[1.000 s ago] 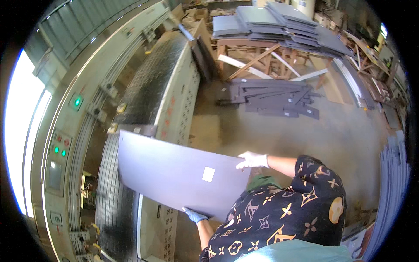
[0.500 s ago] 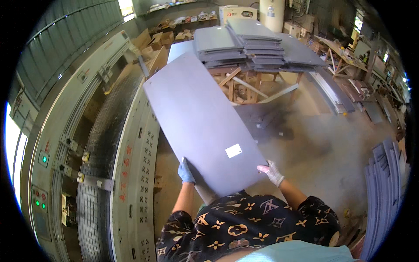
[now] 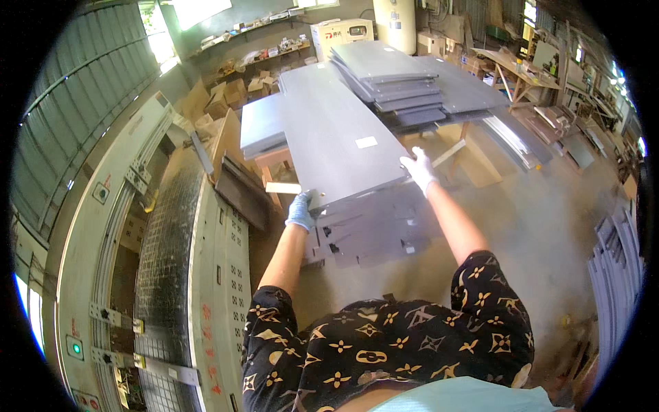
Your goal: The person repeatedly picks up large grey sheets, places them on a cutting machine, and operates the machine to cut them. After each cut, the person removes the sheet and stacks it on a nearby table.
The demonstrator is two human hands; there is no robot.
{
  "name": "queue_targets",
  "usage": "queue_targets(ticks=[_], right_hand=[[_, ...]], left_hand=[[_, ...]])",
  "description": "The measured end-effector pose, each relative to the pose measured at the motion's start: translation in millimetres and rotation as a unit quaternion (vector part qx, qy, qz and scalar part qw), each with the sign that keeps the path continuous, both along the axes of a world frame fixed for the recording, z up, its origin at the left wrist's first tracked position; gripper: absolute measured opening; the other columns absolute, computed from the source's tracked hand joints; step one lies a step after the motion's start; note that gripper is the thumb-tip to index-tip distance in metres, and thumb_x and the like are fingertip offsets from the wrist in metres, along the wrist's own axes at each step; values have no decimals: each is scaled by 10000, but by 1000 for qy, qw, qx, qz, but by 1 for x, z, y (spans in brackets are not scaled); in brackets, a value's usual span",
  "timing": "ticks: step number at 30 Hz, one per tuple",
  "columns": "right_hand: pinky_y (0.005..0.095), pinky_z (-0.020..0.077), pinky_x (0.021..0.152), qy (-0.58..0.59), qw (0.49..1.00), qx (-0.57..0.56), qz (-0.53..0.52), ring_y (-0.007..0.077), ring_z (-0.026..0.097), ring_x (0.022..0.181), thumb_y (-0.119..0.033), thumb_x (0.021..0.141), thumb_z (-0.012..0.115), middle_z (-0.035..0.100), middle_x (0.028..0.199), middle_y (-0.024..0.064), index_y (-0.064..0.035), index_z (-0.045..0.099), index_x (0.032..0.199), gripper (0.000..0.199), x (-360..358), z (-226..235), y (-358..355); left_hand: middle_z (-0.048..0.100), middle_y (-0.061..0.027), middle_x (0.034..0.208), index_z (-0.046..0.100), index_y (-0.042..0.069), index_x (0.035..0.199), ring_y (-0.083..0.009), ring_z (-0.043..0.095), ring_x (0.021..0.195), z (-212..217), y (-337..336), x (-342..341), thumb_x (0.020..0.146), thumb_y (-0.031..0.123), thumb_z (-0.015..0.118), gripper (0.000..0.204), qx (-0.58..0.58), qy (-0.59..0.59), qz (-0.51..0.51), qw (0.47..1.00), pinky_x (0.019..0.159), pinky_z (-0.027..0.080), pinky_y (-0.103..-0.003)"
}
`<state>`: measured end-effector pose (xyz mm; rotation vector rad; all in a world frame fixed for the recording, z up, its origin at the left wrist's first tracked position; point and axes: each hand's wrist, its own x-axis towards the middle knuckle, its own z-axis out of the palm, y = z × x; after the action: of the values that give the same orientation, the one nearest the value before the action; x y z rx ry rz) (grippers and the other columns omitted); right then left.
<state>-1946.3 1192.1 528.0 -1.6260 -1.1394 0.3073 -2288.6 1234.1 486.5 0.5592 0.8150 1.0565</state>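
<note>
A long grey panel (image 3: pixel 336 130) with a white label near its right side stretches away from me, its far end over the stacked panels. My left hand (image 3: pixel 300 211), in a blue glove, is closed on its near left corner. By the near right corner is my right hand (image 3: pixel 420 170) in a pale glove, thumb at the panel's edge and fingers spread apart. More grey panels (image 3: pixel 405 103) lie stacked just right of the long panel. A lower pale panel stack (image 3: pixel 263 123) shows to its left.
On the left runs a long machine (image 3: pixel 216 288) with a dark belt (image 3: pixel 161 261). Several grey panels (image 3: pixel 618 275) stand at the right edge. Wooden supports (image 3: pixel 456 147) are under the stacks. Cardboard boxes (image 3: pixel 226 96) and a white tank (image 3: pixel 395 27) are at the back.
The panel has moved forward, away from my body, and its far end now overlaps the stacks. Both arms have stretched out. My right hand's fingers have spread at the edge.
</note>
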Motion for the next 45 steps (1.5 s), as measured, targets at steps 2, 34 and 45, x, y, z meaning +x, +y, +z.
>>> queue_targets(ticks=[2, 34, 45], right_hand=[[428, 257, 915, -358, 923, 61, -128, 219, 477, 984, -296, 713, 553, 512, 1088, 91, -122, 497, 1096, 425, -80, 36, -9], [375, 370, 889, -301, 515, -256, 761, 244, 478, 1071, -369, 773, 521, 509, 1150, 139, -47, 501, 1133, 483, -308, -412, -64], [294, 409, 836, -183, 390, -244, 869, 207, 545, 941, -170, 767, 585, 586, 994, 129, 11, 545, 1032, 323, -418, -393, -56]], left_hand=[[524, -34, 1013, 523, 167, 1007, -236, 511, 881, 15, 19, -13, 799, 196, 499, 212, 0, 16, 48, 999, 646, 488, -406], [401, -80, 1244, 326, 114, 1252, -254, 436, 1050, -159, -922, 0, 697, 389, 663, 705, -357, 39, 933, 7, 697, 440, -430], [211, 56, 429, 359, 276, 910, -99, 220, 321, -138, -796, -46, 751, 440, 604, 336, -155, 10, 981, 115, 338, 238, -263]])
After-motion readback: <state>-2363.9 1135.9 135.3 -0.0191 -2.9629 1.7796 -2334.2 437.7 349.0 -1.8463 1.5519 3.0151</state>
